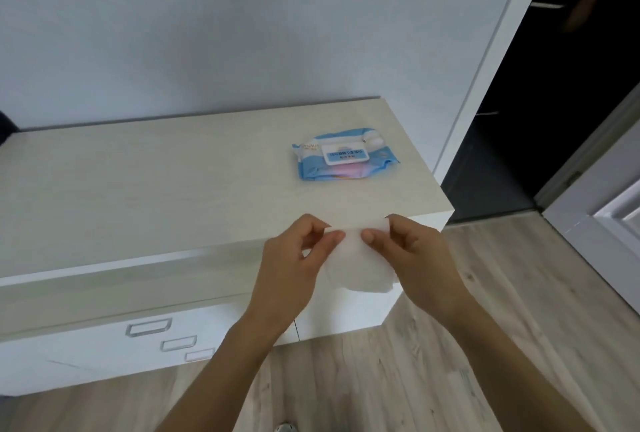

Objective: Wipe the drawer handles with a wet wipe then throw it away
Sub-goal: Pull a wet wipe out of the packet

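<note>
Blue wet wipe pack on the cabinet top: white lid label with a blue band, "75%" followed by Chinese characters too blurred to read; partial letters "AUT" at upper left.

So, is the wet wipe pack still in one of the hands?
No, the wet wipe pack lies on the cabinet top, apart from both hands, which hold a wipe.

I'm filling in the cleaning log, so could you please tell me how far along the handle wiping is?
Early stage. Done: a wet wipe is out of the pack, which lies on the dresser top. In hand: left hand and right hand pinch its top edge, apparently unfolding it. Left: wiping the drawer handles, then binning the wipe; no bin shows.
</note>
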